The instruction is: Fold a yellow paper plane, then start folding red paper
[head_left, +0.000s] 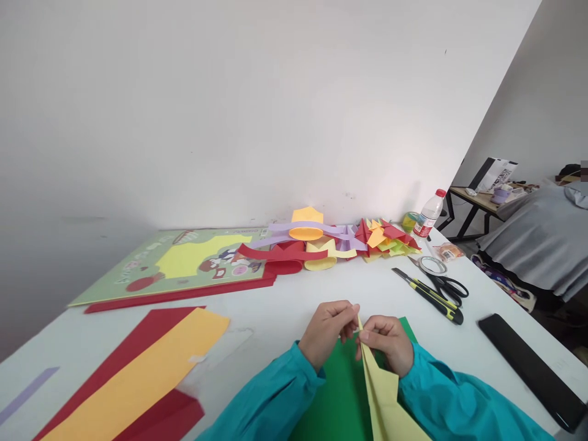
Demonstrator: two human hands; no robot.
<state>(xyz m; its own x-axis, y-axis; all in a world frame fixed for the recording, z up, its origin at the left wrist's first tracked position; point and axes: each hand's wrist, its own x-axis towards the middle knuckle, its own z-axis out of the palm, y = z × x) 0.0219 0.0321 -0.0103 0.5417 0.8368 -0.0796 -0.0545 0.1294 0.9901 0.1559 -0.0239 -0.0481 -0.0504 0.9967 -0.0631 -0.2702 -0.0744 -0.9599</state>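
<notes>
A folded piece of pale yellow paper (pixel 382 392) runs from the bottom edge up to a narrow tip between my hands. My left hand (pixel 331 327) pinches the upper tip of the paper with thumb and fingers. Just to its right, my right hand (pixel 388 343) grips the same paper slightly lower, thumb on top. Beneath both hands lies a green sheet (pixel 337 392) on the white table. The lower part of the yellow paper runs out of view.
Red sheets (pixel 169 413) and an orange strip (pixel 138 373) lie left. Paper crowns (pixel 307 223) and folded shapes (pixel 386 237) stand behind. Right are a utility knife (pixel 432 297), scissors (pixel 448 285), tape (pixel 432 264), a bottle (pixel 429 214) and a black bar-shaped object (pixel 528 367). A person (pixel 546 226) is beyond.
</notes>
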